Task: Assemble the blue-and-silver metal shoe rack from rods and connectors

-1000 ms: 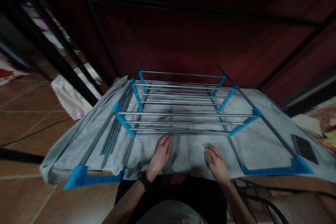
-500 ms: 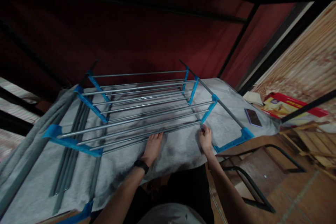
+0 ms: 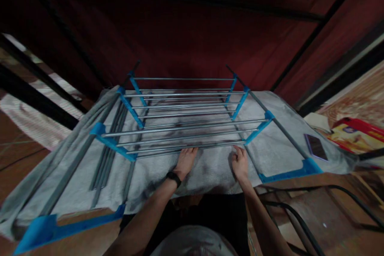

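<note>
A rack of grey metal rods with blue plastic brackets (image 3: 115,148) lies on its back across the grey cloth (image 3: 210,172). My left hand (image 3: 186,163), with a black band on the wrist, lies flat at its front edge, fingertips against the lowest front rod (image 3: 168,152). To the right, my right hand (image 3: 240,164) rests on the cloth just short of the rod's end and the right blue bracket (image 3: 255,133). Its index finger is stretched toward the rod and the other fingers are loosely bent, with nothing visible in them.
Several loose grey tubes (image 3: 109,150) lie under the rack's left side. A phone (image 3: 316,147) rests on the cloth at right, near a red and yellow box (image 3: 357,136). A black-framed chair (image 3: 327,208) stands at lower right. Behind is a dark red panel (image 3: 186,40).
The view has swung left, so the rack appears farther right. My right hand has come away from the right bracket's lower corner and its fingers have loosened. My left hand stays at the front rod.
</note>
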